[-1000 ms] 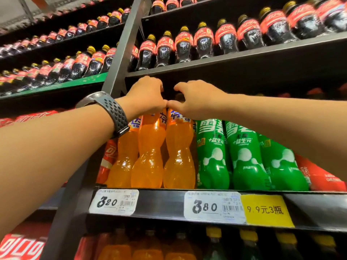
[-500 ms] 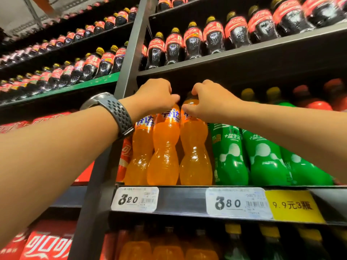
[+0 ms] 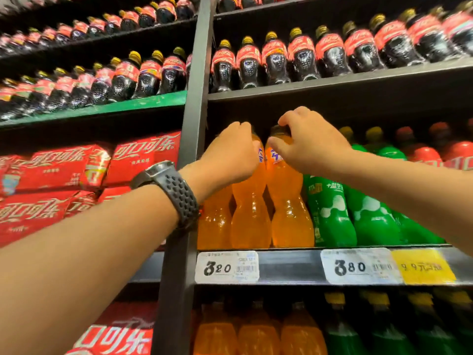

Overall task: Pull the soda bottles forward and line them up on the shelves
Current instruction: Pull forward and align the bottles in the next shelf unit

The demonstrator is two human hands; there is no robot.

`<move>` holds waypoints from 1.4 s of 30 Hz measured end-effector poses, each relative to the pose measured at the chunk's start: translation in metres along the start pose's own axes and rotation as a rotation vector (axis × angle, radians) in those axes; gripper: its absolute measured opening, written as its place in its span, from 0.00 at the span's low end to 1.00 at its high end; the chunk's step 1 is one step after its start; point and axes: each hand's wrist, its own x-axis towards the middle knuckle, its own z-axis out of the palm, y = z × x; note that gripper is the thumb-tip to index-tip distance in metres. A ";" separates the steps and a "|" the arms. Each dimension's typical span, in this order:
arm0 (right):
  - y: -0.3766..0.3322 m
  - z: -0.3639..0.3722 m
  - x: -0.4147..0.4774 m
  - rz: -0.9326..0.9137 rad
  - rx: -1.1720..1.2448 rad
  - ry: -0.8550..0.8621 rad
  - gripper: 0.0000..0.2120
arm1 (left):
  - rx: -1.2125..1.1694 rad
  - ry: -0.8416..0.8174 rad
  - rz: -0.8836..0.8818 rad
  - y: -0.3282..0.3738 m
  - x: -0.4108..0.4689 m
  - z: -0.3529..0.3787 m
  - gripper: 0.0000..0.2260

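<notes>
Fingers clasp tops: left hand middle orange-soda bottle, right hand rightmost orange-soda bottle.

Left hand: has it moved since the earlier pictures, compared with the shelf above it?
Yes. The left hand has dropped lower: before, its knuckles reached the front edge of the shelf above; now a dark gap separates them.

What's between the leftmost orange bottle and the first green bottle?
Head view: two more orange bottles, the middle orange bottle held by the left hand and the right orange bottle gripped at its cap by the right hand.
</notes>
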 end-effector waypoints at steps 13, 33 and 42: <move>-0.055 0.025 -0.121 -0.124 0.175 -0.142 0.22 | 0.092 -0.335 -0.082 0.015 -0.150 0.020 0.34; -0.031 0.001 -0.171 0.019 -0.077 -0.068 0.25 | 0.044 -0.044 0.042 0.020 -0.172 0.039 0.32; -0.027 0.005 -0.180 -0.063 -0.174 -0.185 0.27 | 0.048 -0.047 0.033 0.018 -0.173 0.041 0.29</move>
